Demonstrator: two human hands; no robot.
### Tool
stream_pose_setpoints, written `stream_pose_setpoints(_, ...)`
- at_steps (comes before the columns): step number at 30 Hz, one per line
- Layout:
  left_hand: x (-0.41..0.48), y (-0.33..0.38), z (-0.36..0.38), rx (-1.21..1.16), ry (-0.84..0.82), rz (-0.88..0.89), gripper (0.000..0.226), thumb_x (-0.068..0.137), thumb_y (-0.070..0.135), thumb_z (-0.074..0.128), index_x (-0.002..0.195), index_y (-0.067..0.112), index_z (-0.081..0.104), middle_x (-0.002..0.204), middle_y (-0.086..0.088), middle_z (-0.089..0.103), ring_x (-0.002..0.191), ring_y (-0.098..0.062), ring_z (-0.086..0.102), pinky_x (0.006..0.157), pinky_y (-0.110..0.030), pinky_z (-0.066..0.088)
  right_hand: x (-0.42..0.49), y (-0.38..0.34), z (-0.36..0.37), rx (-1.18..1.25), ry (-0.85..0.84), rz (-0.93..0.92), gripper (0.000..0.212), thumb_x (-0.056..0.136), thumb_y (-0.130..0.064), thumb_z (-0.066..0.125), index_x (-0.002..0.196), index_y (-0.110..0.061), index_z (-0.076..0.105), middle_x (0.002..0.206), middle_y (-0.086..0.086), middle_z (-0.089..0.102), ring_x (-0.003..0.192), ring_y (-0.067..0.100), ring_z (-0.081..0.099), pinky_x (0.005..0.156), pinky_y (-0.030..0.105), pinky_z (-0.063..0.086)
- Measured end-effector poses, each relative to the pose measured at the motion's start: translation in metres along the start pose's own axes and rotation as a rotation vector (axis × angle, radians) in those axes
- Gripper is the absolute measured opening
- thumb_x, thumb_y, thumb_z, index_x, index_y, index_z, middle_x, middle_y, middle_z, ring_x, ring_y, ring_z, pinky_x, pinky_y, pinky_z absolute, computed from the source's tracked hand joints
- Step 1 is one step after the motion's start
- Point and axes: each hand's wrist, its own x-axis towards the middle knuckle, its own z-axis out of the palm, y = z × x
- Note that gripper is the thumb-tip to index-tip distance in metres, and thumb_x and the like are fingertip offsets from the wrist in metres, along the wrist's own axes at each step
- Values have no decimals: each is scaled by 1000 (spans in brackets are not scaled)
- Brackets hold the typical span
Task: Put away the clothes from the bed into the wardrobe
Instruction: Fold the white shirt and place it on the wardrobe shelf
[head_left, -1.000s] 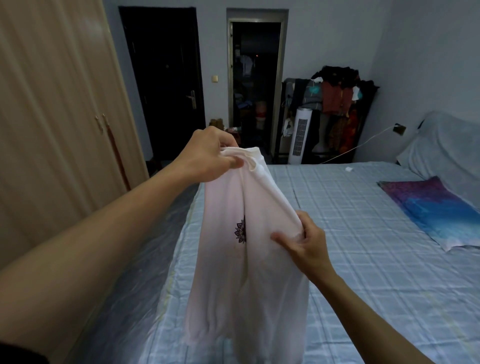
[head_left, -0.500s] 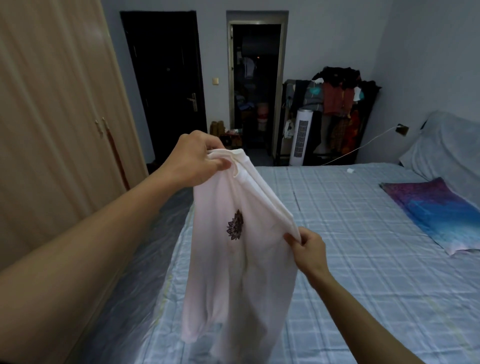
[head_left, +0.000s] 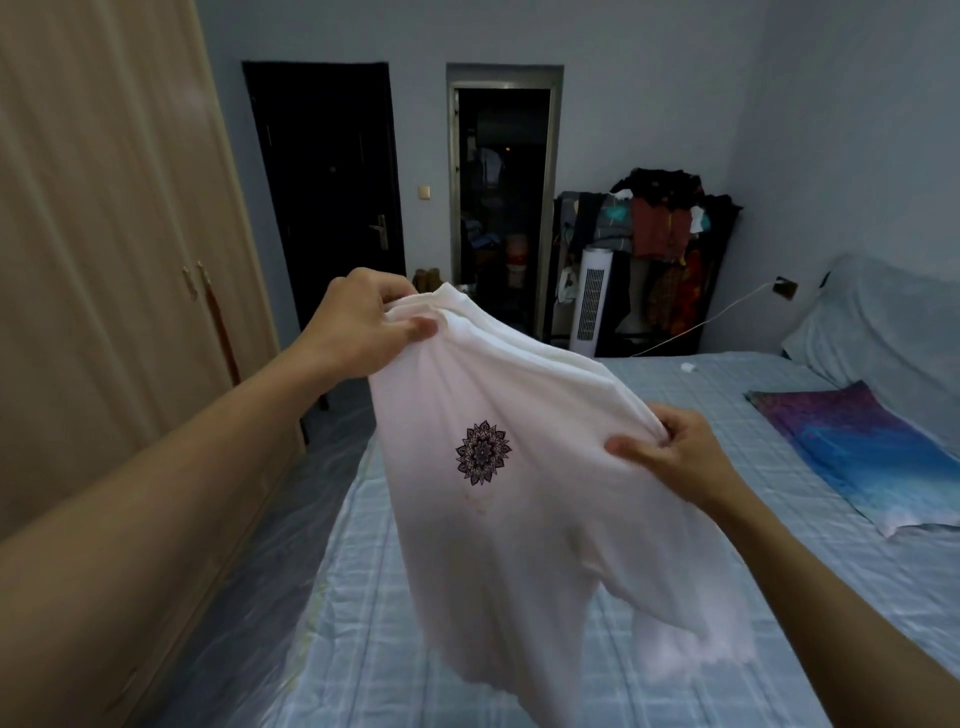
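Both hands held a white shirt up in the middle of the frame, over the bed. The left hand pinched its top edge. The right hand pinched its right side. The wardrobe stood closed at the left.

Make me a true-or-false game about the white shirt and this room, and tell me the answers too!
1. The left hand and the right hand both grip the white T-shirt. True.
2. The T-shirt lies flat on the bed. False: it hangs from the hands over the bed.
3. The wardrobe doors are open. False: they are shut.
4. The T-shirt has a dark, round, flower-like print. True.
5. The white tower fan stands on the bed. False: it stands beyond the bed's far end, beside the clothes rack.
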Motion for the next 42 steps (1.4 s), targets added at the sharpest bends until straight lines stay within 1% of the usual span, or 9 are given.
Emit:
stream_pose_setpoints(4,3,6,12,0,-45,26,10,85,28,75,89,20,72,87,4,69,81,-10,64,63,-26,47,-13,35,-12,-244,-257,74,22,74,-28,83,69,-16,66,67,4,65,58,3,58,56,25,44)
stream_pose_setpoints(7,5,8,25,39,-102,67,7,85,25,74,90,21,73,87,7,69,83,-7,64,64,-23,45,-19,64,-12,-305,-204,63,18,72,-38,70,65,-24,61,63,-10,61,61,3,56,56,22,39)
stream_pose_setpoints(11,8,1,43,48,-116,59,5,84,26,75,87,23,72,85,8,69,81,-4,64,63,-21,44,-18,83,-10,-216,-90,54,35,82,-20,74,57,-39,59,55,-21,57,57,-1,55,53,13,36)
stream_pose_setpoints(20,50,-51,73,95,-302,-20,1,83,24,77,84,25,76,81,10,72,78,-3,67,63,-26,49,37,126,11,-239,-33,97,32,81,-6,75,64,-31,65,60,-18,62,61,1,58,54,14,37)
stream_pose_setpoints(24,89,-96,107,86,-297,-35,3,85,23,72,83,22,74,80,5,72,80,-10,68,68,-31,52,84,156,30,-297,-18,94,25,82,-12,69,69,-32,64,64,-16,64,66,-1,59,56,11,37)
stream_pose_setpoints(27,134,-132,140,111,-271,-45,7,86,19,68,87,17,75,81,-1,72,82,-17,67,65,-31,48,135,181,46,-323,-16,120,9,78,-23,56,72,-27,62,67,-10,63,65,9,58,58,12,36)
stream_pose_setpoints(31,204,-178,184,95,-190,-64,15,89,15,61,95,15,75,90,-5,72,87,-20,65,69,-27,46,220,222,61,-389,20,93,13,75,-21,55,77,-18,67,69,-3,63,69,21,60,60,5,35)
stream_pose_setpoints(35,262,-209,210,34,-100,32,15,91,14,60,97,13,75,91,-5,72,85,-19,66,68,-29,51,299,247,61,-444,103,38,23,76,-20,56,87,-8,72,77,2,65,74,19,58,60,14,32)
stream_pose_setpoints(42,293,-232,220,-8,-49,277,13,91,13,64,100,9,72,93,-3,67,82,-11,59,69,-8,39,369,259,53,-504,144,-84,31,79,-17,54,102,-3,71,90,2,62,84,20,57,72,21,35)
